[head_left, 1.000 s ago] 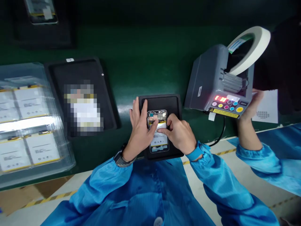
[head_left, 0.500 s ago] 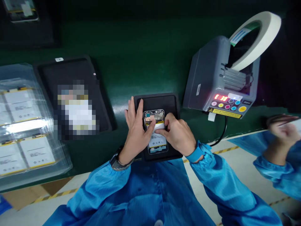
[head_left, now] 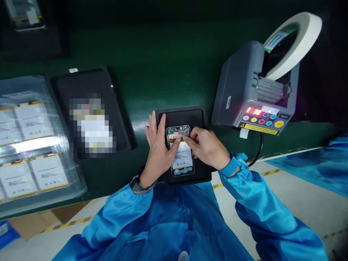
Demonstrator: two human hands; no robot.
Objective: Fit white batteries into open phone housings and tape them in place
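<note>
An opened phone [head_left: 182, 157] lies in a black tray [head_left: 185, 117]. Its circuit board shows at the top, with a white battery [head_left: 183, 155] below it. My left hand [head_left: 159, 148] has its fingers stretched along the tray's left side, and its thumb presses on the phone near the board's lower edge. From the right, my right hand [head_left: 208, 146] curls its fingers against the phone's right edge. Its thumb rests on the board beside the left thumb, covering what lies under the tip.
At the right stands a tape dispenser [head_left: 239, 83] with a large white tape roll [head_left: 307, 47]. Left of me are a black tray [head_left: 84, 79] with a blurred-out item and a clear plastic tray [head_left: 77, 185] of batteries. Another phone [head_left: 25, 14] sits at the far left. A blue sleeve [head_left: 312, 166] shows at right.
My right thumb has moved up from the battery to the board, uncovering more of the battery. My left hand stays put. The other person's hand at right has left the view.
</note>
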